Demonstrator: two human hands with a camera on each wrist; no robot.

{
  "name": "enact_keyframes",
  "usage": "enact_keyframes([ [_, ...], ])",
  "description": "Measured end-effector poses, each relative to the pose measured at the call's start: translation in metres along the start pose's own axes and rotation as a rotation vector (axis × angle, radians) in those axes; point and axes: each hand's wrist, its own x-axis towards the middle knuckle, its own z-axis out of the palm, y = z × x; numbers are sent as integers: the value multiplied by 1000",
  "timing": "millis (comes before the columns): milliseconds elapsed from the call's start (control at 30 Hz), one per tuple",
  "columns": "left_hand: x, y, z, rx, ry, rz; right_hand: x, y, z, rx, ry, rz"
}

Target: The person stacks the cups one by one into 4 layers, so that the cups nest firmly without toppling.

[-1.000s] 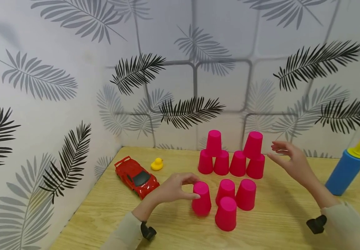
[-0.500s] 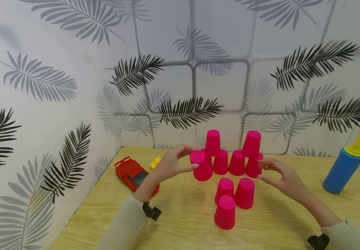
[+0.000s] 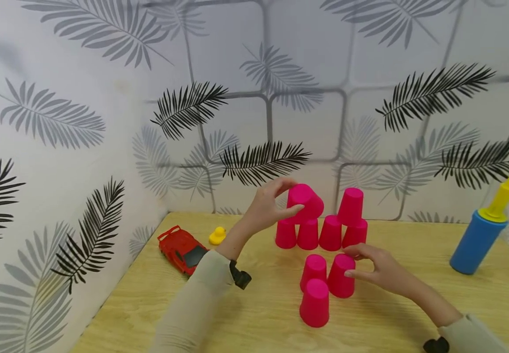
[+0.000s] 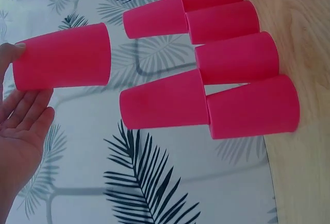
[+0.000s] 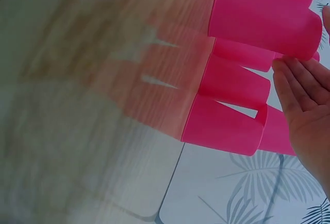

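My left hand [image 3: 267, 207] pinches a pink plastic cup [image 4: 64, 56], upside down and raised off the table, between thumb and fingers. In the head view it overlaps the top cup [image 3: 318, 205] of the left stack, mostly hiding it. Two cups form the base under that one. Beside them stands a like stack, one cup [image 3: 350, 207] across two. Nearer me, my right hand [image 3: 384, 269] has thumb and fingertips at the upper part of a standing cup [image 3: 340, 282], on either side. Left of it are a rear cup [image 3: 314, 268] and a front cup [image 3: 314, 304].
A red toy car [image 3: 181, 249] and a yellow rubber duck [image 3: 217, 236] sit at the left of the wooden table [image 3: 263, 314]. At the right stands a blue pump [image 3: 478, 242] with a yellow top. Patterned wall covering [image 3: 298, 122] rises behind.
My left hand has lifted its cup off the table and carried it back and up to the left stack's top. My right hand has come forward from beside the right stack to the front cup.
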Motion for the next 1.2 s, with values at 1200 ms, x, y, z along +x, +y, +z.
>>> enact_keyframes([
  [1200,62,-24,62,329,-446,-102,-3,-3,-2,57,-26,4],
])
